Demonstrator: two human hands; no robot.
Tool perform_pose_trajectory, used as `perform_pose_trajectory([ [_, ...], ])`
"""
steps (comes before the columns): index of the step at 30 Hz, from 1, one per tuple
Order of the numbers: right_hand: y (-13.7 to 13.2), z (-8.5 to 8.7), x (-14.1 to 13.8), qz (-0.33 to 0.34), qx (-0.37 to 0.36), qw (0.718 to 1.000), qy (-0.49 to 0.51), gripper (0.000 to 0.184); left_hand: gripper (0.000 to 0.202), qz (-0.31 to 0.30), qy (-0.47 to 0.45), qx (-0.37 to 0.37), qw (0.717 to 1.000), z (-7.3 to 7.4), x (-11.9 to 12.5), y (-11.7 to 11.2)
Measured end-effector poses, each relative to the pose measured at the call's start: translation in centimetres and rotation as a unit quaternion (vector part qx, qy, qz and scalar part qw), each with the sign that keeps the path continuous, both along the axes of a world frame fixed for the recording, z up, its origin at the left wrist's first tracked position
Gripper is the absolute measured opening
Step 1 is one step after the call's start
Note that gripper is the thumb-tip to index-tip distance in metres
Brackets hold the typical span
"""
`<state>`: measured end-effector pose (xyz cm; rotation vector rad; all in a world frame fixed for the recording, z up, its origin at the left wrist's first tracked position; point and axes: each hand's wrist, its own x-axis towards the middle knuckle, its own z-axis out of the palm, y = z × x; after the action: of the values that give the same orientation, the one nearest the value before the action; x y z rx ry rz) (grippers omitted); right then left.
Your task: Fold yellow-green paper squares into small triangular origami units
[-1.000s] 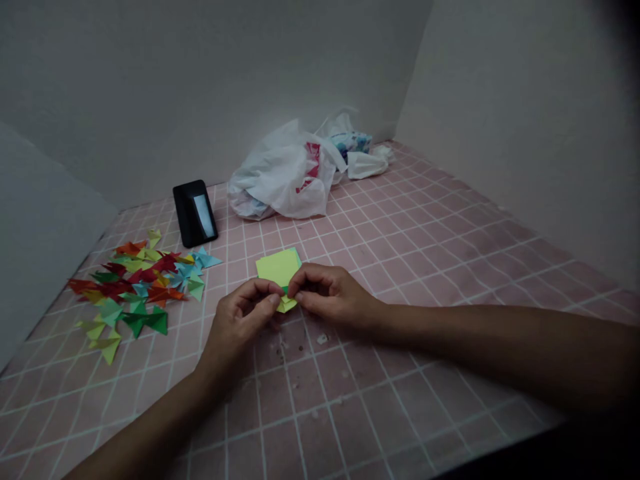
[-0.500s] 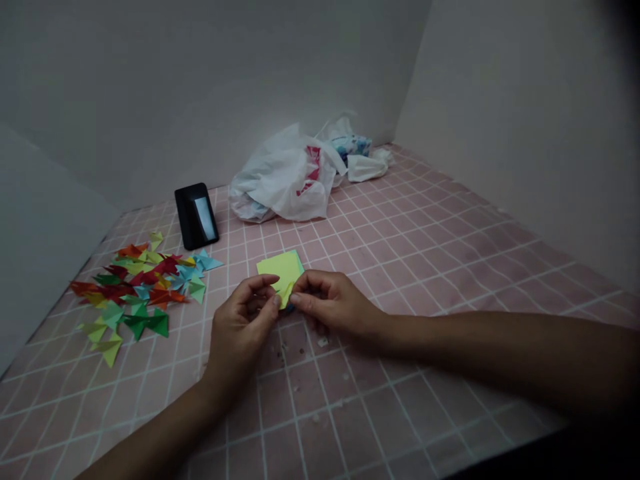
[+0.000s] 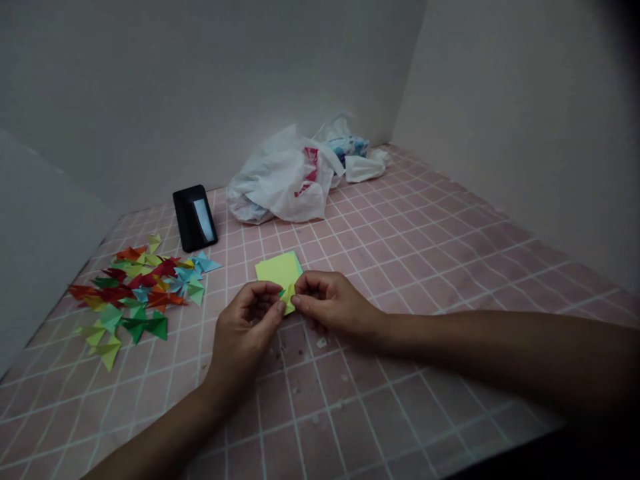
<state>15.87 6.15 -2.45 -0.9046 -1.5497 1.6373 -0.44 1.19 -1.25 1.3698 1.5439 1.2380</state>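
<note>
Between my fingertips is a small folded piece of yellow paper (image 3: 289, 297), partly covered by the fingers. My left hand (image 3: 253, 313) pinches its left side with thumb and forefinger. On the other side my right hand (image 3: 330, 300) grips it, fingers curled in. Just beyond the hands lies a stack of square paper sheets (image 3: 277, 268), yellow on top with a green edge showing at the right. To the left spreads a pile of folded paper shapes (image 3: 135, 283) in red, orange, yellow, green and light blue.
A black phone-like device (image 3: 195, 218) leans or lies behind the pile. White plastic bags (image 3: 283, 177) and a blue-patterned packet (image 3: 354, 145) sit near the back wall. Small paper scraps (image 3: 321, 343) dot the pink checked tablecloth (image 3: 420, 247).
My left hand has moved slightly right, and its fingertips now meet the folded yellow paper. My right hand stays nearly in place. The view has shifted a little.
</note>
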Motion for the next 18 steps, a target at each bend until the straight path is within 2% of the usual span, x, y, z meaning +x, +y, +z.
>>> perform_pose_trajectory([
  [7, 0.31, -0.23, 0.14, 0.009, 0.043, 0.999, -0.011, 0.012, 0.017, -0.045, -0.138, -0.107, 0.984, -0.07, 0.16, -0.22],
  [11, 0.34, -0.21, 0.21, 0.015, 0.041, 0.999, -0.011, 0.011, 0.018, -0.062, -0.135, -0.109, 0.983, -0.34, -0.07, -0.09],
  [18, 0.32, -0.34, 0.19, 0.026, 0.032, 0.999, 0.005, 0.012, 0.018, -0.048, -0.133, -0.116, 0.983, -0.11, 0.06, 0.11],
])
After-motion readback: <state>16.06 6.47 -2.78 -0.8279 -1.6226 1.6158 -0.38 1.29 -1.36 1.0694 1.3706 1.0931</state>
